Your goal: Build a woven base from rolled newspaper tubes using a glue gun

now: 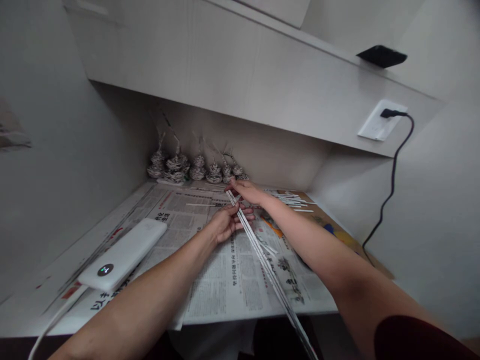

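A bundle of long, thin rolled-newspaper sticks (258, 250) runs from the middle of the table down past its front edge. My left hand (225, 223) holds the bundle near its upper end, thumb on top and fingers beneath. Just beyond it, my right hand (247, 192) closes its fingers at the tips of the sticks; part of that grip is hidden. Loose thin paper sticks (200, 204) lie on the newspaper around my hands. Orange-handled scissors (273, 227) rest partly hidden under my right forearm.
Newspaper sheets (210, 290) cover the table. A white power bank (125, 255) with a cable lies at left. Several woven gourd-shaped pieces (176, 167) stand along the back wall. Short white sticks (294, 201) lie at right. A black cord (393, 175) hangs from the wall outlet (377, 125).
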`<state>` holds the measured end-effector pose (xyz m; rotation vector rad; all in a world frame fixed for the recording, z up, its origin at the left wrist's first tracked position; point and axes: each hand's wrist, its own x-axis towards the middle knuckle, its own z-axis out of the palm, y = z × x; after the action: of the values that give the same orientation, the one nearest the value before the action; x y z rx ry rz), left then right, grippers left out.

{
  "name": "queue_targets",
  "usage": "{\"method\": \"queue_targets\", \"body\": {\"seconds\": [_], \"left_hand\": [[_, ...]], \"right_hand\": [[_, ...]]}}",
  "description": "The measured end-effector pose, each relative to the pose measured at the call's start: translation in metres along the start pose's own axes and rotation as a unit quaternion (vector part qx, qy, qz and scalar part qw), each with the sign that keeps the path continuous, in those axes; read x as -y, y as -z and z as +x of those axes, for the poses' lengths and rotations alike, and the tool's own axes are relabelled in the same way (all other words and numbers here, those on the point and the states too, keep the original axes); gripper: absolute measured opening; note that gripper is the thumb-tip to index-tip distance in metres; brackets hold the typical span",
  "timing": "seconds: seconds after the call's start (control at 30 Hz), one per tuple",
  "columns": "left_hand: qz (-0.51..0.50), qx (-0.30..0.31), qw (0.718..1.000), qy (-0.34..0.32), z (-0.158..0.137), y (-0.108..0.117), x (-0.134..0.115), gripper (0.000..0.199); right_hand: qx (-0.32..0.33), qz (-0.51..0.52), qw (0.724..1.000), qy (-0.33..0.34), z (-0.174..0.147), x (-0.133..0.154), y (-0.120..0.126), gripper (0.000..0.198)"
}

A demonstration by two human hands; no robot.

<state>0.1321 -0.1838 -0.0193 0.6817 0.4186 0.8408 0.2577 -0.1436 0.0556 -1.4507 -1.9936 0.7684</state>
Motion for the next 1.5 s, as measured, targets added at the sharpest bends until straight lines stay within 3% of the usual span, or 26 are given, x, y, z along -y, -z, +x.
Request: {"method": "queue_targets", "body": {"seconds": [0.17,0.3,0.43,0.6,0.73,0.9,1.1,1.4,1.5], "left_hand": [[-0.004,-0.006,1.000,-0.017,0.003,0.004,-0.003,0.017],[0.004,-0.034,0.999,-0.032,0.006,0.007,-0.006,0.016],[0.030,-0.076,0.994,-0.065,0.008,0.007,-0.007,0.015],[0.042,-0.066,0.993,-0.090,0.007,0.005,-0.004,0.015],[0.027,-0.051,0.995,-0.081,0.002,0.001,-0.005,0.015],[0.026,-0.061,0.993,-0.103,0.002,0.002,-0.011,0.011],[0.028,-0.088,0.983,-0.157,0.009,0.012,-0.020,0.030],[0.026,-0.100,0.980,-0.167,0.010,0.015,-0.017,0.052],[0.028,-0.102,0.980,-0.166,0.009,0.015,-0.017,0.047]], "right_hand": [[-0.029,0.070,0.996,-0.038,-0.005,0.001,-0.003,0.058],[-0.090,0.085,0.987,-0.106,-0.035,-0.005,-0.011,0.054],[-0.071,0.166,0.964,-0.194,-0.089,-0.013,-0.026,0.036],[-0.020,0.293,0.929,-0.227,-0.135,-0.004,-0.051,0.023],[-0.003,0.314,0.919,-0.240,-0.142,0.006,-0.064,0.023],[0.017,0.347,0.905,-0.246,-0.144,0.004,-0.059,0.025],[0.056,0.372,0.894,-0.245,-0.150,-0.004,-0.050,0.023],[0.056,0.359,0.897,-0.250,-0.156,-0.007,-0.052,0.024],[0.052,0.363,0.897,-0.248,-0.158,-0.006,-0.053,0.023]]}}
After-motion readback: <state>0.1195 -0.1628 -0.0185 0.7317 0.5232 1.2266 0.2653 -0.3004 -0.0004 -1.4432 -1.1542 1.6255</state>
